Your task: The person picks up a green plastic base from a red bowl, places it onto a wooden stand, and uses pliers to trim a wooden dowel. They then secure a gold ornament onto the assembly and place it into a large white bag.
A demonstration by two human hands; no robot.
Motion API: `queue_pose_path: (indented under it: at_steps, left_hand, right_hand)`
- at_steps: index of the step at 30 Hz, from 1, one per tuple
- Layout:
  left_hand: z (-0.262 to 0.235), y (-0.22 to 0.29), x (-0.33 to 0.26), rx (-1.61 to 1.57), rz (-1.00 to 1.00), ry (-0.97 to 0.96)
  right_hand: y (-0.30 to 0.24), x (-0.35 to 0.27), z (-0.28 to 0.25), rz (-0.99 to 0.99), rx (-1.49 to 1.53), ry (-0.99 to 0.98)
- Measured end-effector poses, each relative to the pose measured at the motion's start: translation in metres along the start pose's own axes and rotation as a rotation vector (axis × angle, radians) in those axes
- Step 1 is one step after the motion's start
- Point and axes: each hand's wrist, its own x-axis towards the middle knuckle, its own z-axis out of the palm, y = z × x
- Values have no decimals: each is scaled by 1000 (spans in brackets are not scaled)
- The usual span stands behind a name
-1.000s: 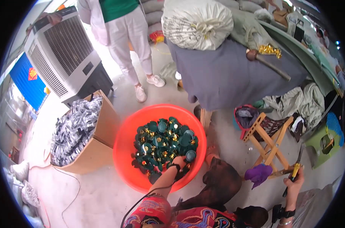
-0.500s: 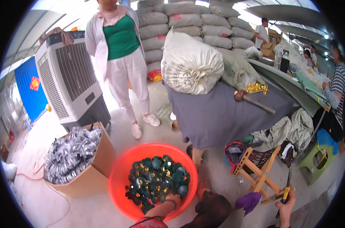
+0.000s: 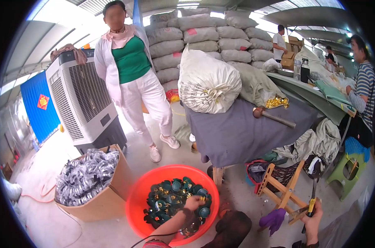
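Note:
An orange-red basin [image 3: 132,206] stands on the floor in front of me, heaped with dark green round pieces [image 3: 164,203] that have gold-coloured parts. My left hand [image 3: 192,203] is over the right side of this heap, fingers closed with a small gold-coloured piece [image 3: 202,198] at their tips. The rest of that piece is hard to make out. At the lower right, my right hand [image 3: 313,219] grips a long-shafted hand tool [image 3: 311,207] by its yellow and black handle. Its dark metal shaft points upward, away from the basin.
Left of the basin is a cardboard box [image 3: 109,203] of clear-wrapped grey items. A cloth-covered table [image 3: 245,136] bears a white sack [image 3: 208,82] and a mallet [image 3: 274,116]. A wooden folding stool [image 3: 284,190] with a purple glove [image 3: 273,220] stands right. A person [image 3: 131,62] stands beyond the basin.
My left hand has risen out of the green pieces and moved up and right, with gold at its fingertips. My right hand still holds the tool. The view has tilted up slightly.

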Motion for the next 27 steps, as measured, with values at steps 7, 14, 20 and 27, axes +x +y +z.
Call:
queue_pose_path:
  at_steps: [7,14,20,27]
  left_hand:
    - [24,226,0,-516,371,-83]
    - [158,272,-20,-325,663,-240]
    - [267,211,-43,-109,611,-293]
    - [278,193,-56,-135,584,-286]
  right_hand:
    - [-45,-26,-18,10,21,9]
    - [-72,6,-2,-221,-21,12]
    - [-58,10,-4,-185,-160,-42]
    - [-32,0,17,-414,-370,-188]
